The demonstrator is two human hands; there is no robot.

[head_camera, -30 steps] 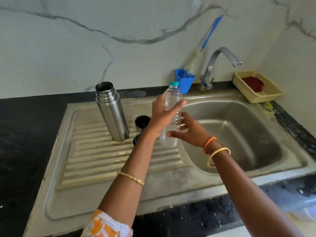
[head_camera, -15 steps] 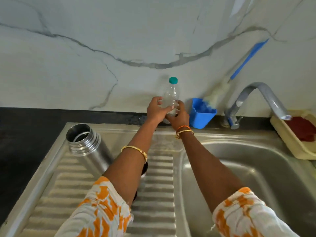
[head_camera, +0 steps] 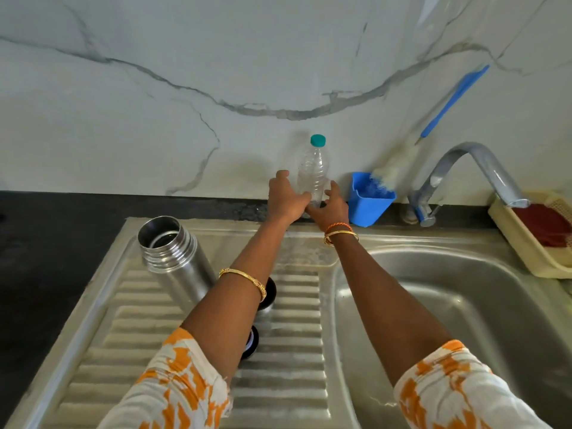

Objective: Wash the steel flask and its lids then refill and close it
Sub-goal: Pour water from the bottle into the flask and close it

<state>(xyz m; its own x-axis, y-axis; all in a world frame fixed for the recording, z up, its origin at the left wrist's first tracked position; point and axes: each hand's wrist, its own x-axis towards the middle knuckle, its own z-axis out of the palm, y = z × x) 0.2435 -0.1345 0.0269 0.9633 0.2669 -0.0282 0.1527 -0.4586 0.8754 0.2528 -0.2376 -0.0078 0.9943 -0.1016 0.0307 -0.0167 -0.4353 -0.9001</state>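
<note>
— Steel flask (head_camera: pixel 173 258), cylindrical and lidless with a threaded mouth: where does it stand?
— Upright on the ribbed stainless-steel draining board (head_camera: pixel 288 360), left of the person's left forearm. Start bigger, though: the white marble-veined wall (head_camera: pixel 154 72) fills the top, and the stainless-steel sink basin (head_camera: pixel 464 305) sits at the right under the curved grey metal tap (head_camera: pixel 476 168).
— And the lids?
— Two dark round pieces lie on the board, mostly hidden behind the left arm — a steel cup lid with a black inside (head_camera: pixel 270 292) and a smaller black stopper (head_camera: pixel 252 343) nearer the camera.
— The hands?
— Both are at the back ledge around the clear plastic bottle with a teal cap (head_camera: pixel 314 168), which stands upright by the wall. The left hand (head_camera: pixel 284 198) has its fingers curled against the bottle's left side; the right hand (head_camera: pixel 331 205) has fingers spread at its base. Whether either truly grips it, I cannot tell.
— Anything else?
— A pale yellow plastic tray (head_camera: pixel 538 258) holding a dark red cloth (head_camera: pixel 548 224) at the far right, and a blue plastic holder (head_camera: pixel 370 205) with a blue-handled white brush (head_camera: pixel 402 162), just right of the bottle.
</note>
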